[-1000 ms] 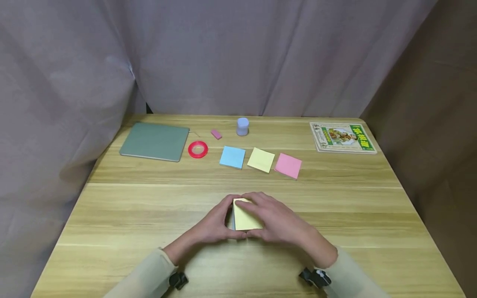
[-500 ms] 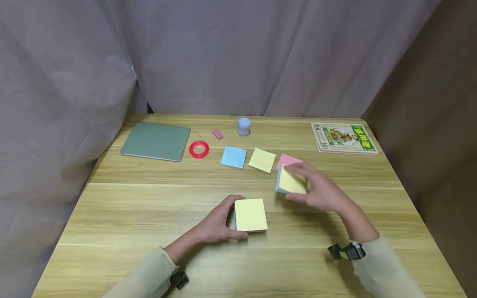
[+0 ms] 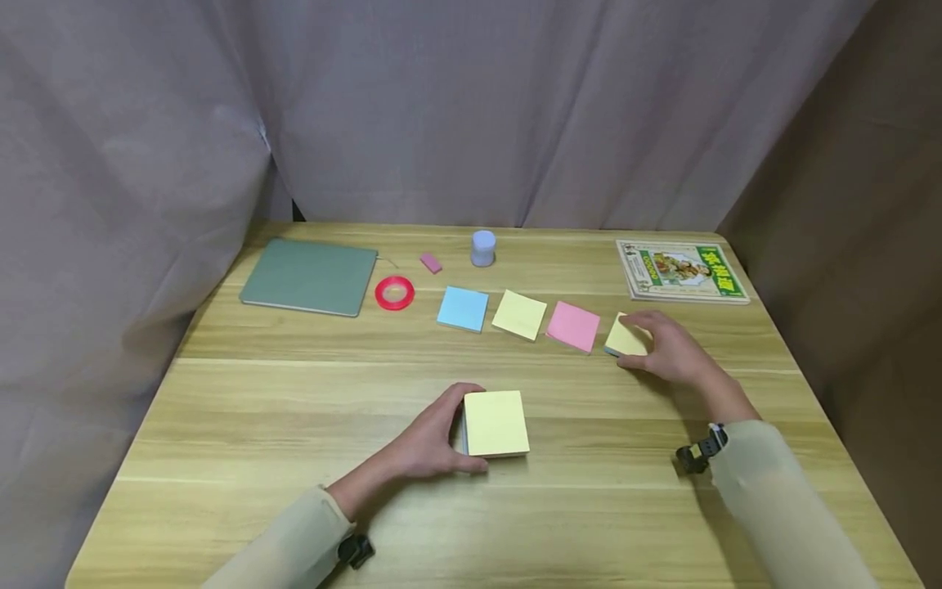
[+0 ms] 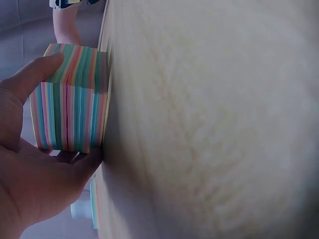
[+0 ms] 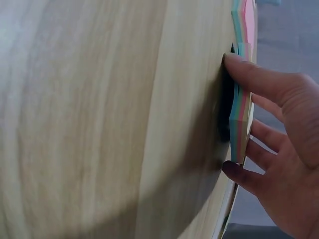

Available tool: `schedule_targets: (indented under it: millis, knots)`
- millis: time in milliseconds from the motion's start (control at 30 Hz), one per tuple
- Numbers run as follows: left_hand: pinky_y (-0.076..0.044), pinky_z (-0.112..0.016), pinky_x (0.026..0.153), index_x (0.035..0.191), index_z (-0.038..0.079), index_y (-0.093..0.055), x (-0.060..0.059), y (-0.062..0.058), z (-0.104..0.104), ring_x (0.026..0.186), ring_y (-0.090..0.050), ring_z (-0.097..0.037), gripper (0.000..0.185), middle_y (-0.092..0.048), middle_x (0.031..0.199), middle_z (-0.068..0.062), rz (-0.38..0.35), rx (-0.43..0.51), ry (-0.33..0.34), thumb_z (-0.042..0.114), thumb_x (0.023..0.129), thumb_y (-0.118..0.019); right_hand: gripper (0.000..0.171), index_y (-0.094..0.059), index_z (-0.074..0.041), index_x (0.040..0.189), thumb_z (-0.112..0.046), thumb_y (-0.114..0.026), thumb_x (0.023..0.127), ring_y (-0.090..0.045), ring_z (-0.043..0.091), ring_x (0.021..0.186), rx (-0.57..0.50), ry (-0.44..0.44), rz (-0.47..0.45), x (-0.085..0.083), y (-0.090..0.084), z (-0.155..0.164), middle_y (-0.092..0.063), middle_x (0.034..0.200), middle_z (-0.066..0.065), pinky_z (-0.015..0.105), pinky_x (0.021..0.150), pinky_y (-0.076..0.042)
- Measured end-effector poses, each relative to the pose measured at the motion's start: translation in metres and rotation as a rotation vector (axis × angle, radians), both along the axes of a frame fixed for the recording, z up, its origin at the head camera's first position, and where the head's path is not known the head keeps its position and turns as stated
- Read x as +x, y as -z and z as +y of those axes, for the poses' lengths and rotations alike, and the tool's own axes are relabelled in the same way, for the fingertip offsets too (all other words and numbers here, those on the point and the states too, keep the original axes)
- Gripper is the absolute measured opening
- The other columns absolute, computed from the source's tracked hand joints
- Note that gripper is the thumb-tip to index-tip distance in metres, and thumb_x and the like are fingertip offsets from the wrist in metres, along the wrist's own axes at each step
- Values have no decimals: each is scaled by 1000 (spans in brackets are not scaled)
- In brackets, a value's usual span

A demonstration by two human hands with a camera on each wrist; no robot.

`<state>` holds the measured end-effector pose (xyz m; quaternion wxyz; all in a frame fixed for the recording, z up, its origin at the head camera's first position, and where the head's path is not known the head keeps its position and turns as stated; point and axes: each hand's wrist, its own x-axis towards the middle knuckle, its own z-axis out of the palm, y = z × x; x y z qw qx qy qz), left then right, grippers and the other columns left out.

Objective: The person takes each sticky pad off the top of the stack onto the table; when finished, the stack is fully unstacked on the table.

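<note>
My left hand [image 3: 432,438] grips the left side of a thick block of sticky notes [image 3: 496,424] with a yellow top, near the front of the table. In the left wrist view the block's striped sides [image 4: 75,117] show many coloured layers between thumb and fingers. Farther right, my right hand [image 3: 675,352] pinches a thinner yellow-topped sticky note pad [image 3: 624,337] at the right end of a row of pads. The right wrist view shows its blue, pink and yellow edge [image 5: 240,119] close over the wood, with a dark shadow beneath it.
Pink [image 3: 574,325], yellow [image 3: 519,314] and blue [image 3: 463,308] pads continue the row leftward. Behind lie a red tape roll [image 3: 379,293], a pink eraser-like block [image 3: 431,263], a pale blue cylinder [image 3: 483,248], a green notebook [image 3: 309,276] and illustrated books [image 3: 680,270]. Grey curtains surround the table.
My right hand has left the block with a thinner pad, carrying it past the pink pad to the row's right end. My left hand keeps its grip on the block.
</note>
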<state>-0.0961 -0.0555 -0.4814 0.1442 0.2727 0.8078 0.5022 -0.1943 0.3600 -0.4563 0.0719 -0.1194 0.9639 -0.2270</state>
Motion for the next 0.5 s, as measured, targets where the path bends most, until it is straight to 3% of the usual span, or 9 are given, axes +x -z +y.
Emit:
schedule_targets:
  millis: [333,500]
  knots:
    - [-40,-36,101,136,18,-40,0,0,0,111,-49,-12,90,-50,124,6,0,-15,-8,20,64,-93,74,-48,4,139,-24,-82,81,-37,51,127,-15,-5,-23,-2,2,3,-39,141,31,66,104,-25]
    - [-40,-35,101,136,17,-40,0,0,-1,111,-49,-13,90,-51,124,5,-9,-31,-8,22,64,-93,74,-48,4,139,-31,-80,82,-36,53,126,12,-12,-18,0,-6,-1,-36,142,32,68,101,-27]
